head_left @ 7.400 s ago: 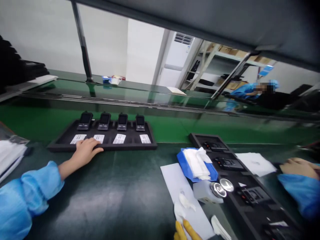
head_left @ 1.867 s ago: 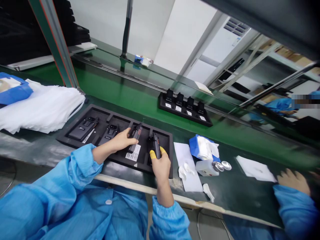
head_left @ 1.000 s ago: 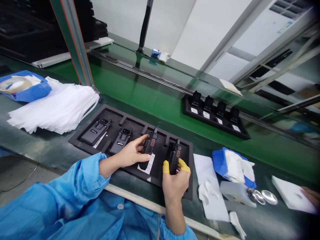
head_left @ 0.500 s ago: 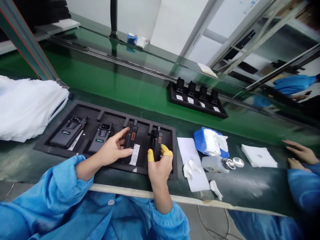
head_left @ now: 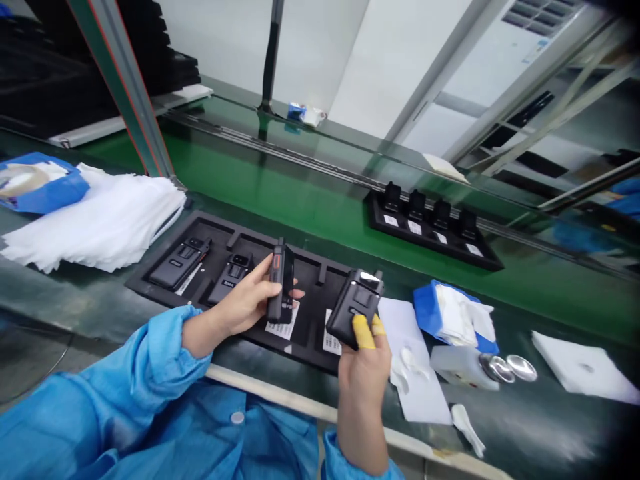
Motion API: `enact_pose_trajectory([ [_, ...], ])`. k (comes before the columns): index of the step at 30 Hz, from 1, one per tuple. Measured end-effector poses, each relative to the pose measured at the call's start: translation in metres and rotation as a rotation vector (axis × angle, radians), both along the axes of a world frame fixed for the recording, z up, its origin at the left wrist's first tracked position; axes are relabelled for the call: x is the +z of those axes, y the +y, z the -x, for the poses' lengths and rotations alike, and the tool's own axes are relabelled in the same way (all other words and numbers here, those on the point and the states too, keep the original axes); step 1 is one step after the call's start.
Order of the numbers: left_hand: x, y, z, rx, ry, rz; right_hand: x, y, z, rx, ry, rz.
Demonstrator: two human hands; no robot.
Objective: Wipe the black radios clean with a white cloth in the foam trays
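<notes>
My left hand (head_left: 250, 297) grips a black handheld radio (head_left: 279, 280) on edge, its orange side button facing me and its screen turned right. In my right hand (head_left: 365, 360), which wears yellow finger cots, a second black handheld radio (head_left: 354, 303) is tilted with its back showing. Both radios are held over the black foam tray (head_left: 170, 298). Two more radios, one at the far left (head_left: 176, 263) and one beside it (head_left: 231, 277), lie back up in their compartments. White labels, one under the left-hand radio (head_left: 283, 321), show in the tray.
White sheets (head_left: 110, 220) are heaped left of the tray. At right lie a blue pack of wipes (head_left: 425, 307), a clear bottle (head_left: 460, 367) with metal lid, white paper (head_left: 425, 400) and a white stack (head_left: 583, 367). Another black tray (head_left: 430, 243) stands on the green belt (head_left: 320, 187).
Both radios have been raised from their tray compartments. The right one has turned to show its back; the left one shows its side and screen. The view has shifted left.
</notes>
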State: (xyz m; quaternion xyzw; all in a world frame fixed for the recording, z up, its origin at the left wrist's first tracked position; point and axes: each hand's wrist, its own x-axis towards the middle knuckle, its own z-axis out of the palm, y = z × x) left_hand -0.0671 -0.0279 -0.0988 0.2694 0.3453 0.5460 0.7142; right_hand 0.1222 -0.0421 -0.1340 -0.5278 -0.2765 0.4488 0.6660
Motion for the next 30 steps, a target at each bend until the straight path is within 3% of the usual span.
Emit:
enact_pose_trajectory([
  [3, 0.012, 0.002, -0.004, -0.008, -0.167, 0.163, 0.009, 0.001, -0.006, 0.138, 0.325, 0.069],
  [8, 0.026, 0.010, -0.009, 0.008, -0.258, 0.394, 0.006, 0.005, -0.008, 0.335, 0.580, 0.167],
  [11, 0.029, 0.010, -0.007, 0.006, -0.297, 0.385, 0.010, 0.002, -0.005, 0.350, 0.636, 0.209],
  [16, 0.014, 0.003, -0.002, -0.171, -0.255, 0.296, 0.028, -0.009, 0.006, 0.396, 0.683, 0.190],
  [19, 0.005, 0.001, -0.004, -0.105, -0.217, 0.254, 0.033, -0.012, 0.014, 0.425, 0.727, 0.115],
  [30, -0.005, -0.001, -0.007, -0.175, -0.186, 0.214, 0.027, -0.013, 0.028, 0.600, 0.701, 0.067],
])
